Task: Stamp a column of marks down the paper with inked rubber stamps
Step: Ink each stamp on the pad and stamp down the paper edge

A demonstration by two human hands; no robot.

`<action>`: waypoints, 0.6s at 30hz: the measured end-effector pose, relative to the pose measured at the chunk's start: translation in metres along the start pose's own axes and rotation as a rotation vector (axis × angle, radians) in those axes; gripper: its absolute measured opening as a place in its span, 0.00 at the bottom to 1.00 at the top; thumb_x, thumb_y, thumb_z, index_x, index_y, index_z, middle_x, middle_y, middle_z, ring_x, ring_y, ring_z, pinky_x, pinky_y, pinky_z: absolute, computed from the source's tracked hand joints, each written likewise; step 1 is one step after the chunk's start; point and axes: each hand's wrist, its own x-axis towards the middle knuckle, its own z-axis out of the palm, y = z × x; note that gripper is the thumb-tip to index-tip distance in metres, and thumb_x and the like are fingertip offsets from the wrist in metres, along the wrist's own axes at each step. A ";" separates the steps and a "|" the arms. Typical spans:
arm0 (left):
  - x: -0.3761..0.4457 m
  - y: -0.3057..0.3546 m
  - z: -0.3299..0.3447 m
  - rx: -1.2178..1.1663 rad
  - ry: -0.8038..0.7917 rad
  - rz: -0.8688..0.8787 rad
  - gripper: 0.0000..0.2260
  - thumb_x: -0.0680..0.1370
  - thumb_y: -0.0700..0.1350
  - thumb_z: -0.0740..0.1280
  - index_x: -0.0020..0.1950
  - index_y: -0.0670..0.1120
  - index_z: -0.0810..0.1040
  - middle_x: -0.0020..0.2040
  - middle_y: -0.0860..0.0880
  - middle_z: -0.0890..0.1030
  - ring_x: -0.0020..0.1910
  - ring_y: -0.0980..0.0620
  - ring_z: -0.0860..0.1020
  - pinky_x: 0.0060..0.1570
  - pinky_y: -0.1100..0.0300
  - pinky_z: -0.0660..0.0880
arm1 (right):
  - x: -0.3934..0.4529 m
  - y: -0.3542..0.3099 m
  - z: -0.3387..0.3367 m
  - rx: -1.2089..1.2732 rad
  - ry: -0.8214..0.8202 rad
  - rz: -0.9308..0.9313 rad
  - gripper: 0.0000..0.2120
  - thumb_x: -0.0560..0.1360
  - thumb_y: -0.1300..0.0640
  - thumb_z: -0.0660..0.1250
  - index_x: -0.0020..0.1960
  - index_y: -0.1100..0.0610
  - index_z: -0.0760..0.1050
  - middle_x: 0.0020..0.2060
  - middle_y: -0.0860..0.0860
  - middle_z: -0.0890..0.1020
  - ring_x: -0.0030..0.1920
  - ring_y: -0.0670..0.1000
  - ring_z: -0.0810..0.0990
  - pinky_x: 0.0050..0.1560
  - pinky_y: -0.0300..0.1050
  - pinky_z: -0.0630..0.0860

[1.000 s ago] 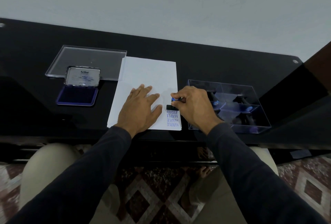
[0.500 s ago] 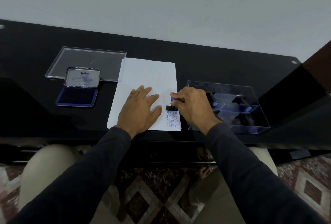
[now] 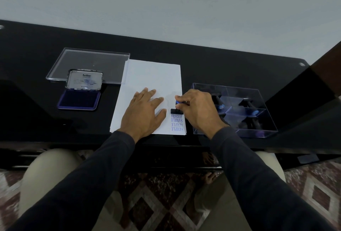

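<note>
Pale wall (image 3: 166, 5) backs a glossy black desk (image 3: 221, 68) whose near edge runs just below the paper. White paper (image 3: 153, 77), a flat rectangular stack, lies at the centre with bare desk beyond its far edge. Right of it stands a clear plastic box (image 3: 258, 120) with dividers, holding several dark stamps with blue tips in its compartments. Left, a flat transparent lid (image 3: 88, 64) lies on the desk; overlapping its near edge, the ink pad (image 3: 79, 99) sits open, its metal cover raised, its blue pad exposed. Left hand (image 3: 144, 114) rests flat on the paper, fingers spread and straight. Right hand (image 3: 197, 108) pinches a small stamp (image 3: 175, 111), its black base on the paper directly above a blue column of marks (image 3: 177, 122) reading FRAGILE, SAMPLE, SAMPLE, SAMPLE along the right edge.
</note>
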 end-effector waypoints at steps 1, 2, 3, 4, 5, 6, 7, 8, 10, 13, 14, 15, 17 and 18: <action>0.000 0.000 0.000 0.000 -0.001 -0.001 0.25 0.81 0.63 0.58 0.76 0.54 0.71 0.80 0.48 0.64 0.80 0.46 0.57 0.79 0.49 0.50 | 0.000 0.000 0.000 0.005 0.000 0.004 0.12 0.76 0.55 0.72 0.59 0.54 0.82 0.53 0.50 0.83 0.52 0.48 0.80 0.60 0.44 0.75; 0.000 0.000 0.000 0.001 -0.001 -0.001 0.25 0.81 0.63 0.58 0.76 0.54 0.71 0.80 0.48 0.64 0.80 0.46 0.57 0.79 0.49 0.50 | -0.001 -0.001 0.000 0.013 0.002 0.007 0.12 0.75 0.55 0.72 0.58 0.54 0.83 0.53 0.49 0.83 0.52 0.48 0.80 0.60 0.43 0.75; 0.001 0.000 0.000 0.003 -0.004 -0.001 0.25 0.81 0.63 0.58 0.76 0.54 0.71 0.80 0.48 0.64 0.80 0.46 0.57 0.79 0.49 0.50 | -0.001 -0.001 0.000 0.022 0.007 0.008 0.12 0.75 0.55 0.73 0.57 0.55 0.83 0.52 0.49 0.83 0.51 0.47 0.80 0.60 0.44 0.76; 0.001 0.000 0.000 0.004 -0.007 -0.002 0.26 0.81 0.64 0.58 0.76 0.54 0.71 0.80 0.49 0.64 0.80 0.46 0.57 0.79 0.48 0.50 | -0.002 -0.001 0.000 0.032 0.014 0.008 0.11 0.74 0.55 0.73 0.56 0.55 0.83 0.52 0.49 0.83 0.51 0.47 0.80 0.59 0.45 0.76; 0.001 0.000 0.000 0.004 -0.008 -0.002 0.26 0.81 0.64 0.58 0.76 0.54 0.71 0.80 0.49 0.64 0.80 0.46 0.57 0.79 0.48 0.51 | -0.003 0.000 0.001 0.043 0.019 0.009 0.11 0.74 0.55 0.73 0.56 0.55 0.84 0.51 0.49 0.83 0.50 0.48 0.80 0.59 0.46 0.77; 0.000 0.000 0.000 0.002 -0.008 -0.001 0.26 0.81 0.64 0.58 0.76 0.54 0.71 0.80 0.49 0.64 0.80 0.46 0.57 0.79 0.48 0.51 | -0.003 0.000 0.001 0.053 0.024 0.011 0.10 0.74 0.55 0.74 0.55 0.55 0.84 0.50 0.49 0.84 0.50 0.48 0.81 0.58 0.46 0.77; 0.000 0.000 0.000 -0.001 -0.006 0.001 0.26 0.81 0.63 0.58 0.76 0.54 0.71 0.80 0.48 0.64 0.80 0.46 0.57 0.79 0.48 0.51 | -0.004 0.000 0.001 0.060 0.027 0.014 0.10 0.74 0.56 0.74 0.55 0.55 0.84 0.50 0.49 0.84 0.50 0.48 0.81 0.58 0.47 0.78; 0.000 0.000 0.000 -0.002 -0.004 0.002 0.25 0.81 0.63 0.58 0.76 0.53 0.71 0.80 0.48 0.64 0.80 0.46 0.57 0.79 0.48 0.51 | -0.004 0.000 0.001 0.064 0.029 0.014 0.10 0.74 0.56 0.74 0.55 0.55 0.84 0.50 0.49 0.84 0.49 0.48 0.81 0.58 0.47 0.78; 0.000 0.000 0.000 -0.001 -0.001 0.003 0.25 0.81 0.63 0.58 0.75 0.53 0.71 0.80 0.48 0.64 0.80 0.46 0.57 0.79 0.48 0.51 | -0.005 0.000 0.001 0.069 0.031 0.016 0.11 0.74 0.56 0.74 0.55 0.56 0.84 0.50 0.50 0.84 0.49 0.48 0.81 0.58 0.46 0.78; 0.000 0.000 0.000 -0.003 0.000 0.002 0.25 0.81 0.63 0.58 0.75 0.54 0.72 0.80 0.48 0.64 0.80 0.46 0.58 0.79 0.49 0.50 | -0.005 -0.001 0.001 0.070 0.032 0.018 0.11 0.74 0.56 0.73 0.56 0.56 0.83 0.50 0.50 0.84 0.50 0.48 0.81 0.58 0.46 0.78; 0.000 0.000 0.000 -0.002 0.002 0.004 0.25 0.81 0.63 0.58 0.75 0.54 0.72 0.79 0.48 0.65 0.80 0.46 0.58 0.79 0.49 0.51 | -0.004 -0.001 0.001 0.065 0.030 0.020 0.12 0.74 0.56 0.73 0.57 0.56 0.83 0.51 0.51 0.83 0.50 0.49 0.81 0.58 0.46 0.78; 0.000 0.000 0.001 0.000 0.003 0.006 0.25 0.82 0.63 0.58 0.75 0.53 0.72 0.79 0.48 0.65 0.80 0.46 0.58 0.79 0.49 0.51 | -0.004 -0.001 0.001 0.058 0.027 0.021 0.12 0.75 0.56 0.73 0.58 0.56 0.83 0.51 0.51 0.83 0.51 0.49 0.81 0.59 0.45 0.77; 0.000 -0.001 0.001 0.005 0.004 0.008 0.25 0.82 0.63 0.58 0.75 0.54 0.72 0.79 0.48 0.65 0.80 0.46 0.58 0.79 0.49 0.51 | -0.004 -0.001 0.002 0.046 0.018 0.021 0.13 0.75 0.55 0.72 0.59 0.55 0.82 0.53 0.51 0.83 0.52 0.49 0.80 0.60 0.45 0.77; 0.000 -0.001 0.001 0.005 0.007 0.007 0.25 0.81 0.63 0.58 0.75 0.54 0.72 0.79 0.48 0.65 0.80 0.46 0.58 0.79 0.49 0.51 | -0.004 -0.001 0.002 0.040 0.015 0.019 0.13 0.76 0.54 0.72 0.59 0.55 0.82 0.53 0.51 0.83 0.52 0.49 0.80 0.60 0.45 0.76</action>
